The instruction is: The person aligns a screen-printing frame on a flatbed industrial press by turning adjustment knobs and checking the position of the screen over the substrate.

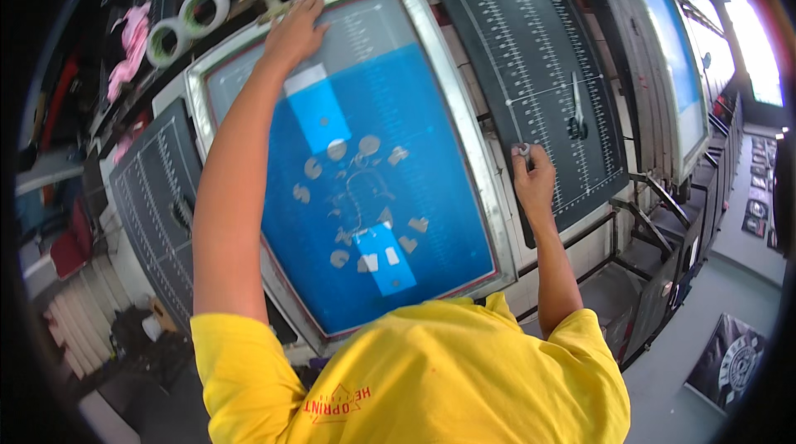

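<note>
Aluminium-framed blue-coated printing screen (373,170): blue tape patches already sitting on mesh. Left hand (294,29) pressing spread at far edge. Right hand (533,179) pinching small grey roll (522,150) beside frame's right edge; taping seemingly continuing.

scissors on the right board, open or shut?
Shut. The scissors lie flat on the black ruled board, blades together in one thin line, apart from the right hand.

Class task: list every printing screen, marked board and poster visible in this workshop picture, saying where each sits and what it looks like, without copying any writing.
Metal-framed blue printing screen: centre, under the left hand, pale cut-out shapes.
Black board with white ruler lines: right of it, by the right hand, scissors on it.
Second black ruled board: lower left.
Upright blue framed screen: far right.
Black-and-white poster: floor, lower right.
</note>
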Action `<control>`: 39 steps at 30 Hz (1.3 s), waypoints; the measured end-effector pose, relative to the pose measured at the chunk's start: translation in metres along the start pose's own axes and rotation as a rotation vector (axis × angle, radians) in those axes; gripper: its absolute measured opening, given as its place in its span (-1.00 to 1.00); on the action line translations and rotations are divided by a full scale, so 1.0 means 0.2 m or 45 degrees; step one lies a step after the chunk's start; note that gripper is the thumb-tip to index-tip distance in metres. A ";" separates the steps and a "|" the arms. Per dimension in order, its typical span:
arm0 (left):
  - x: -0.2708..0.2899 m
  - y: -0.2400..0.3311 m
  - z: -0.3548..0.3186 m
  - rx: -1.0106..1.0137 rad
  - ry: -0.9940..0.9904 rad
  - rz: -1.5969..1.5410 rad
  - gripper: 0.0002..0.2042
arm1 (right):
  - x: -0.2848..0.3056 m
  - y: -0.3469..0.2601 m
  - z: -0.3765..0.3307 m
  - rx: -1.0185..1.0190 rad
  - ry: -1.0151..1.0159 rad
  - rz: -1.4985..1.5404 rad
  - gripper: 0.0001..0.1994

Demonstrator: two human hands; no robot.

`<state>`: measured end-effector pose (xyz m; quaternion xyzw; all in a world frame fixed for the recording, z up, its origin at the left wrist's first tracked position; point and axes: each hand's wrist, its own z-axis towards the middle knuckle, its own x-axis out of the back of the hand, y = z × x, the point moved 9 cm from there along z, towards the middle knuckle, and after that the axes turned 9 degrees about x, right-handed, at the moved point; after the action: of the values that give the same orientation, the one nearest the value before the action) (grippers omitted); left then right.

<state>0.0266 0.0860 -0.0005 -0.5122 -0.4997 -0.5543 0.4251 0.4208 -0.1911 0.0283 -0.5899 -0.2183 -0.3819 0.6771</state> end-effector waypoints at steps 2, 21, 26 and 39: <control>-0.03 0.03 -0.02 0.006 0.005 0.016 -0.43 | 0.03 0.10 0.00 -0.058 0.079 -0.016 -0.89; 0.39 -0.08 -0.50 0.247 0.535 -0.782 -0.62 | -0.10 -0.11 0.19 0.252 -0.246 0.099 -0.90; 0.50 -0.88 -1.27 0.944 0.699 -0.059 -0.59 | -0.06 -0.17 0.18 0.243 -0.197 0.100 -0.89; 0.36 -1.50 -1.84 1.382 0.371 -0.337 -0.42 | -0.11 -0.30 0.31 0.409 -0.179 0.181 -0.91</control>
<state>-0.3285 -0.2331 0.0445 -0.0721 -0.7086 -0.3319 0.6185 0.3707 -0.1255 0.0630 -0.5134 -0.2809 -0.2512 0.7710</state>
